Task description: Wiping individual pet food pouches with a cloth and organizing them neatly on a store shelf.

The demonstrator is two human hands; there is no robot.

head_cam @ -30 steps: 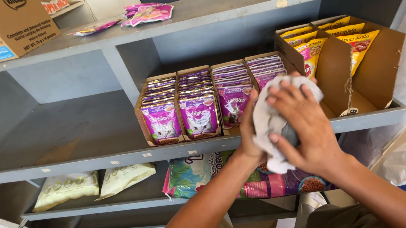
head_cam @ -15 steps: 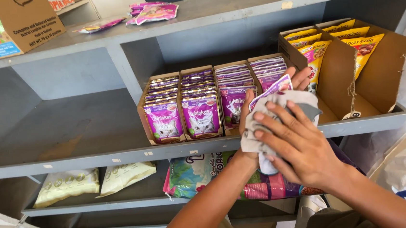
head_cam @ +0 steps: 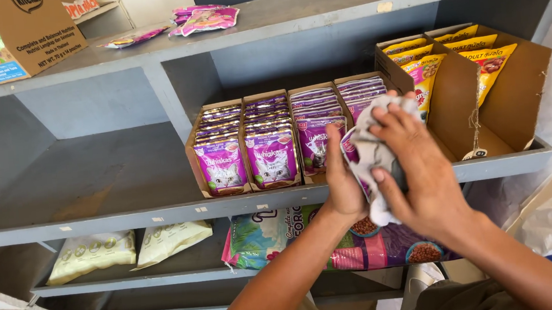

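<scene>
Two hands, left (head_cam: 344, 186) gripping purple pouch (head_cam: 353, 159), right (head_cam: 414, 164) fingers (head_cam: 395, 126) closed over white cloth (head_cam: 377, 150) against it.

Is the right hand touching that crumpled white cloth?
Touching. The head view shows the right hand pressing its fingers over the crumpled white cloth, against a purple pouch.

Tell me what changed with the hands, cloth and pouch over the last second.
The right hand slid the white cloth across the purple pouch, spreading its fingers midway, then closing over it again. The left hand kept gripping the pouch throughout. The purple pouch trays, the yellow pouch box and the grey shelf stayed put.
</scene>
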